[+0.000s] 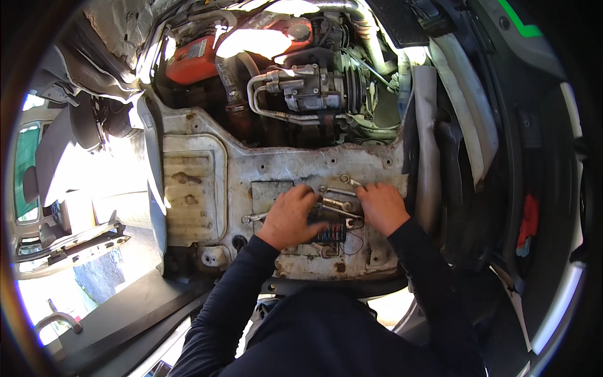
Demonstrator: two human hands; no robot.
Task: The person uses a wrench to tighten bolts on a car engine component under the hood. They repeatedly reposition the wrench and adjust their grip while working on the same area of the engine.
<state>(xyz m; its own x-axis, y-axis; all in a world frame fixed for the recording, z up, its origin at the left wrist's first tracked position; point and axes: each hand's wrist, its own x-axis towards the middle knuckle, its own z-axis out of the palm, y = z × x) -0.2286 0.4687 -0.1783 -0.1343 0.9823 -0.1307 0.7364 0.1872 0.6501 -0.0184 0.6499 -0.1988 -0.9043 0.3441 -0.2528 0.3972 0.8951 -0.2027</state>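
Observation:
My left hand [291, 217] lies over several silver combination wrenches [336, 204] on a dirty, worn metal panel [191, 217], its thumb spread to the right and its fingertips bent down among the tools. My right hand [383, 207] has its fingers curled on a wrench [348, 180] at the right of the group. Below the wrenches lies a dark case with small coloured pieces [330, 234], partly hidden by my left thumb. A thin wire runs beside it.
Above is an exposed engine bay with a silver compressor [314, 94], hoses and a red battery-like box [188, 60]. Padded trim [426, 151] stands along the right, with a red cloth [527, 220] farther right. An open doorway and seat are at left.

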